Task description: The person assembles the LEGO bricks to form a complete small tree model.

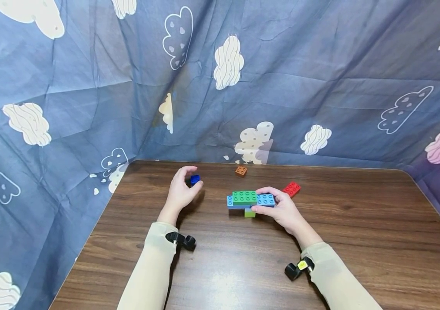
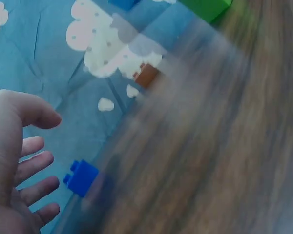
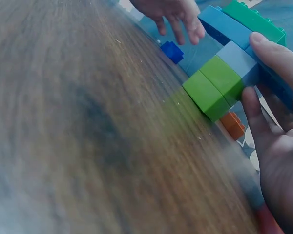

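Note:
My right hand [image 1: 286, 212] grips a built piece of toy building bricks by its right end. A green brick [image 1: 244, 197] tops the long light blue brick [image 1: 266, 200]. In the right wrist view, a pale blue block [image 3: 237, 58] and lime green blocks [image 3: 216, 87] form a stem below, with thumb and fingers on either side of the piece. My left hand [image 1: 180, 191] reaches toward the far left, thumb and fingers spread apart around a small dark blue brick [image 1: 195, 179]. In the left wrist view that blue brick [image 2: 81, 179] shows beyond the fingertips, with nothing held.
An orange-brown brick [image 1: 241, 171] lies near the table's back edge. Just beyond my right hand is a red brick [image 1: 291, 189], partly covered by it. A blue cloud-patterned cloth [image 1: 204, 107] hangs behind the brown wooden table [image 1: 359, 224].

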The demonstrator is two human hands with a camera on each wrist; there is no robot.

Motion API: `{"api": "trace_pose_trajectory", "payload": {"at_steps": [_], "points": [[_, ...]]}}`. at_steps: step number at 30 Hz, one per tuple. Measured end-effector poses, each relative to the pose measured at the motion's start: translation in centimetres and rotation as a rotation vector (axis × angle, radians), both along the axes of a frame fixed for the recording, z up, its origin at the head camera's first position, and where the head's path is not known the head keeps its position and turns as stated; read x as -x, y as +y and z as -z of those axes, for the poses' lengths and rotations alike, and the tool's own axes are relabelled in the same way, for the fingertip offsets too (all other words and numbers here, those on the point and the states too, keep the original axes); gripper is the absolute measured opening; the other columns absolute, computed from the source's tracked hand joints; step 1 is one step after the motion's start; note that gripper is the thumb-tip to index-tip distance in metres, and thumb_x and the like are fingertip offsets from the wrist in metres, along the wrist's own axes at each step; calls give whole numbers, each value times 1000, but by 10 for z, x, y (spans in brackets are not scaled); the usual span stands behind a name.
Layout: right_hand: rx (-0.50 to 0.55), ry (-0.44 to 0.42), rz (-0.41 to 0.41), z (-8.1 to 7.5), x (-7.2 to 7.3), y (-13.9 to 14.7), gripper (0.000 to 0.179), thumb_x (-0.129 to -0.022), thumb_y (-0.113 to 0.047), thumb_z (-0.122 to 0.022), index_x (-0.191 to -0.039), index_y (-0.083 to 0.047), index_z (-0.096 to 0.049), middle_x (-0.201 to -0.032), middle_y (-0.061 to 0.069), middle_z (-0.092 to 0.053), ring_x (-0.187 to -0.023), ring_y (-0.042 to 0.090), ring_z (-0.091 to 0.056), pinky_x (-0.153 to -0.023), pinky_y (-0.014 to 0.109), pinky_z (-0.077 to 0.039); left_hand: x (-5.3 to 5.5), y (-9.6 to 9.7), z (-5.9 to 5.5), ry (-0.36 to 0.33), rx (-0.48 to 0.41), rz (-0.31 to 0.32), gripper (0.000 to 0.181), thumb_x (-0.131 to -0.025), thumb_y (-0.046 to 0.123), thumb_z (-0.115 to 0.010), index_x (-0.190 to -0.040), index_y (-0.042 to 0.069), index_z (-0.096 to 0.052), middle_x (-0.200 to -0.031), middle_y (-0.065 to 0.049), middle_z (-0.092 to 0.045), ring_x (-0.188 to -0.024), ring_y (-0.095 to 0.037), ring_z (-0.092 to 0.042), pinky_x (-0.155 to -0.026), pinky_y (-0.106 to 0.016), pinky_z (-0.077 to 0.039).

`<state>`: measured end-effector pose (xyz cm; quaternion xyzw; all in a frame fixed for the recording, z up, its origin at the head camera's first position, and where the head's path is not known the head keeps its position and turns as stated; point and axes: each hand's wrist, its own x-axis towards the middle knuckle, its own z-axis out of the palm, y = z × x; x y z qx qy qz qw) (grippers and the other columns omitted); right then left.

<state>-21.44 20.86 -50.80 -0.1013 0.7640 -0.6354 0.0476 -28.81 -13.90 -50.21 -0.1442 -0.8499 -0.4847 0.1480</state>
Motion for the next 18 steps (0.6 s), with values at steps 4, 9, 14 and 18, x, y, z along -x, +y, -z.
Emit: {"api": "trace_pose_trajectory", "payload": {"at_steps": [4,9,14,18], "points": [[11,-8,-13,1,-1,-4,49,-90,-13,-93,-133,-8,-70,-137,19,-66,-108,23,-69,-89,27,-59,3,-7,6,-41,81,-21,59,-92,14,-79,-147,1,-61,-143,-21,-65,-135,-40,-58,-116,-56,-43],[36,-18,-62,0,-3,-11,50,-91,-13,-92,-135,-8,-69,-136,19,-66,-108,23,-70,-89,29,-60,5,-9,11,-89,116,-15,61,-96,12,-78,-152,1,-57,-150,-17,-65,-141,-37,-58,-120,-54,-42],[73,-24,-85,0,-5,-13,50,-91,-9,-90,-136,-6,-68,-133,18,-67,-106,21,-71,-87,29,-61,5,-9,12,-114,147,-11,55,-98,13,-77,-150,6,-61,-150,-14,-66,-143,-36,-59,-120,-58,-40],[107,-40,-103,-1,-6,-13,50,-92,-7,-89,-137,-4,-66,-132,17,-68,-106,19,-72,-88,29,-61,3,-9,11,-144,148,-18,48,-101,13,-77,-147,8,-65,-149,-13,-67,-142,-38,-59,-120,-58,-41]]}}
